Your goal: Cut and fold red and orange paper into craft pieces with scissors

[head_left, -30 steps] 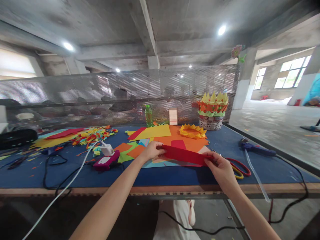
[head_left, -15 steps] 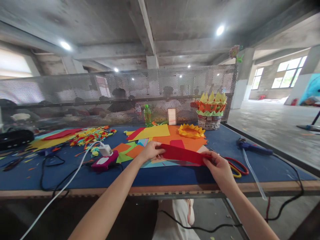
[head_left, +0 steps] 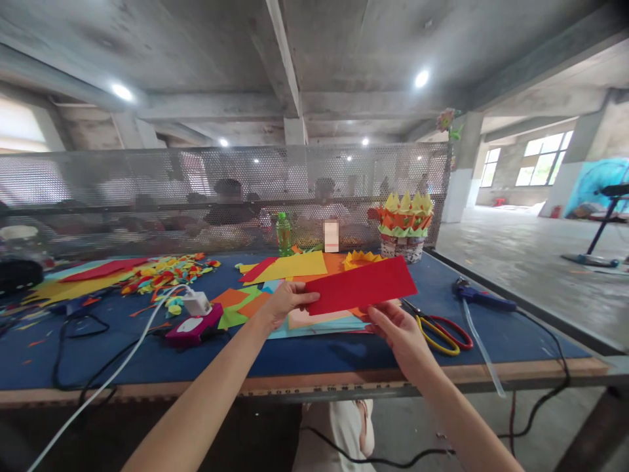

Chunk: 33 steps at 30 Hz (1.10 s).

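Note:
A red paper strip point(head_left: 361, 285) is held up over the table, tilted so that its right end is higher. My left hand point(head_left: 287, 301) pinches it at the left end, thumb in front. Against its lower edge, right of the middle, are the bent fingers of my right hand point(head_left: 396, 324); they look closed on that edge. Beneath lie light blue sheets point(head_left: 314, 328) and orange and green paper pieces point(head_left: 234, 307). Scissors point(head_left: 439, 334) with red and yellow handles rest just right of my right hand. Behind the strip, a yellow pointed paper ring point(head_left: 354, 259) is partly hidden.
A purple power block point(head_left: 194, 326) with a white plug point(head_left: 196, 303) and cables lies left. A glue gun point(head_left: 484, 295) lies right. Farther back stand a green bottle point(head_left: 284, 236), a decorated paper basket point(head_left: 403, 249) and a mesh screen point(head_left: 187, 170). Paper scraps point(head_left: 164, 272) cover the left.
The red strip has turned its broad face toward me and its right end has risen. My right hand has moved from that end to the lower edge. The view has shifted slightly.

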Each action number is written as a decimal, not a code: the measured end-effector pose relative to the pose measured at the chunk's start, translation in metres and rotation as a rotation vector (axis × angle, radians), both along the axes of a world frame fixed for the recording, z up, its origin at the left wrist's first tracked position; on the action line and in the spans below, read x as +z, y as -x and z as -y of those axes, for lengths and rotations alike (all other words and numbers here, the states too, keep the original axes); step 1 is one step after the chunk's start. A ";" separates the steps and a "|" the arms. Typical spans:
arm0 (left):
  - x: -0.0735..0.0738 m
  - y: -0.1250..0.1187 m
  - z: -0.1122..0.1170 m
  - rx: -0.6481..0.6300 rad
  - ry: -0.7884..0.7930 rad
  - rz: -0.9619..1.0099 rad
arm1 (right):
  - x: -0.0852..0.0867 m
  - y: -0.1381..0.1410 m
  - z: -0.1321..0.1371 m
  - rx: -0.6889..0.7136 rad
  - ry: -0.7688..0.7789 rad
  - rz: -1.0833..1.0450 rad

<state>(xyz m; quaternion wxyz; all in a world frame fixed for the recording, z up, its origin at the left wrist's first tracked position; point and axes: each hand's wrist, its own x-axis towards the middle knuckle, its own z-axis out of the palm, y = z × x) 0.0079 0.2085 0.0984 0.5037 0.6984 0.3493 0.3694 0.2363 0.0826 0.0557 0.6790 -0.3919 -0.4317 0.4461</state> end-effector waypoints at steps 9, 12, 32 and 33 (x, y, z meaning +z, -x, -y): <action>-0.001 -0.002 0.002 0.035 0.002 0.047 | 0.007 0.032 -0.025 -0.050 0.056 0.050; -0.001 -0.003 0.002 0.038 0.005 0.057 | 0.006 0.032 -0.029 -0.052 0.053 0.074; 0.005 -0.003 0.007 -0.136 0.068 0.145 | 0.016 0.024 -0.038 -0.081 0.081 0.182; 0.006 -0.003 0.008 -0.145 0.088 0.158 | 0.015 0.023 -0.038 -0.059 0.091 0.200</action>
